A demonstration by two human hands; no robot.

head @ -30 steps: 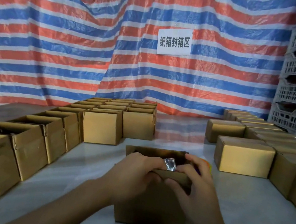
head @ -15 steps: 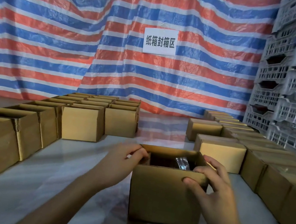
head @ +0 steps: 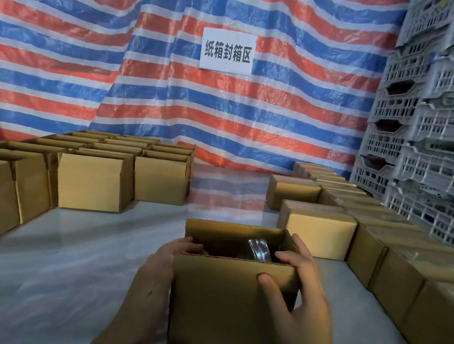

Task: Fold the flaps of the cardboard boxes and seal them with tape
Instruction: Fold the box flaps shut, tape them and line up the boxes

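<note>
A red, white and blue striped tarp (head: pixel 146 70) fills the upper frame from the left edge to near the right. Below it a pale table (head: pixel 42 261) takes up the lower half. Grey slatted crates (head: pixel 449 132) are stacked up the right edge. Along the left side runs a group of unsealed cartons (head: pixel 93 180) with their flaps up, and along the right side a row of closed cartons (head: pixel 317 230) packed side by side.

At lower centre stands the open box (head: pixel 228 306), upright on the table, all top flaps unfolded. The right hand (head: pixel 298 296) grips its right corner, thumb pressed on the near face and fingers hooked over the right wall. The left hand (head: pixel 167 257) holds the left wall, fingers curled over the rim into the opening; the near wall hides part of it.

A white sign (head: pixel 227 51) with dark characters hangs on the tarp at upper centre. Inside the box, toward its right, lies a shiny wrapped item (head: pixel 259 250); what it is cannot be told.
</note>
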